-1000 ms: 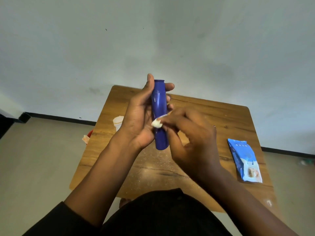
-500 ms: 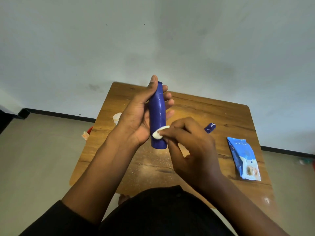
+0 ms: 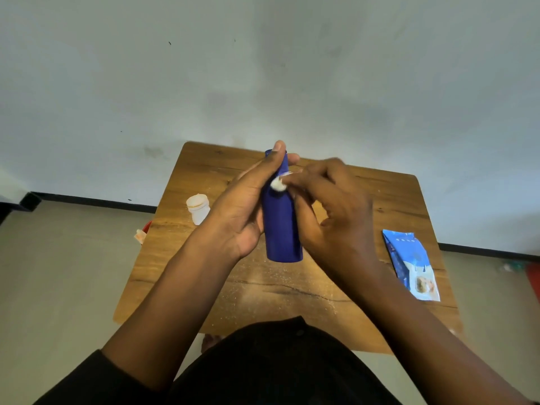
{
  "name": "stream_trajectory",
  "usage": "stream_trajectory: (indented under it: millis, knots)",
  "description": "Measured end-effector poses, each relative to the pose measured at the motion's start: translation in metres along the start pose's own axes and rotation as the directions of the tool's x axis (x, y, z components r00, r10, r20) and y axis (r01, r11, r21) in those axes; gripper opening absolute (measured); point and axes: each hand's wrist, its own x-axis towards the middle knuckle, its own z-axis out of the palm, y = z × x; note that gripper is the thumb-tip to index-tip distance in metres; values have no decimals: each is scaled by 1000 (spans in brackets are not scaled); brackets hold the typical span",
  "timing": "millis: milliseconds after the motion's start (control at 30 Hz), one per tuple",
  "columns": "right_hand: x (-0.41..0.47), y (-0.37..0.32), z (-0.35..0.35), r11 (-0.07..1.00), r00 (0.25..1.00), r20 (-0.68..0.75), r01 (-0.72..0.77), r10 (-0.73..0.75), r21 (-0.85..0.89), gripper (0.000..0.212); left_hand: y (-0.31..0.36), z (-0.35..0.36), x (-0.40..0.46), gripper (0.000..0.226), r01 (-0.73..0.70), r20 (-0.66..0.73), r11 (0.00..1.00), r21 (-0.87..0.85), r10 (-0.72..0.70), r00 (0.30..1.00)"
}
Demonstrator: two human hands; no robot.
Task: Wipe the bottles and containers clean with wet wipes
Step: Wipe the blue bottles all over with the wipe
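My left hand [image 3: 245, 209] grips a tall dark blue bottle [image 3: 282, 229] and holds it roughly upright above the wooden table [image 3: 380, 197], thumb reaching up to its top end. My right hand [image 3: 330, 211] pinches a small balled white wet wipe [image 3: 277, 183] and presses it against the upper part of the bottle. The right hand is slightly blurred. The far side of the bottle is hidden by my fingers.
A small white jar [image 3: 198, 207] stands on the table's left side. A blue wet wipes pack [image 3: 412, 264] lies flat near the right edge. White specks dust the tabletop in front of me. A grey wall rises just behind the table.
The wipe in my right hand has slid from the bottle's lower part up to near its top. The left hand keeps its hold on the bottle.
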Motion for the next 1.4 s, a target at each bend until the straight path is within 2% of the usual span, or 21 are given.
stream_trajectory:
  millis: [133,200,300,400,467,600,800,933,1000,1200,1333,1400]
  knots:
    - [-41,-6,5,997,986,159,59,-50,-54,22,7,-9,2,45,-58,-34,998,-1,58,998]
    - [-49,0,6,994,980,190,77,-61,-74,25,8,-12,3,42,-69,-36,998,0,68,997]
    - [-38,8,8,994,990,126,74,-63,-85,23,6,-10,3,42,-49,-6,999,-11,49,999]
    - [-14,9,9,994,996,49,77,-73,-77,18,1,-4,1,61,5,33,1000,27,-6,999]
    - [4,10,11,995,998,-3,66,-67,-69,18,-3,-1,0,70,41,91,999,-6,-40,995]
    - [25,9,17,995,999,-34,21,-25,-100,18,-5,0,0,60,56,124,992,-116,-42,991]
    - [-15,-6,20,991,989,141,69,-53,-112,15,-2,-6,3,49,-19,-39,996,-91,16,999]
    - [-52,-4,18,990,965,257,78,-45,-119,20,2,-8,4,49,-79,-51,991,-105,74,996]
    - [-49,0,16,991,971,235,65,-36,-118,20,1,-7,5,51,-102,-56,993,-52,99,994]
    - [4,4,9,998,998,15,-62,63,-18,15,-2,3,6,48,-107,-15,986,129,109,994]
    - [7,1,8,999,998,33,-53,52,5,17,2,-2,8,49,-61,31,997,55,59,998]
    - [-3,-3,8,999,996,88,-11,15,-48,18,4,-7,12,50,-10,10,995,-95,11,1000]
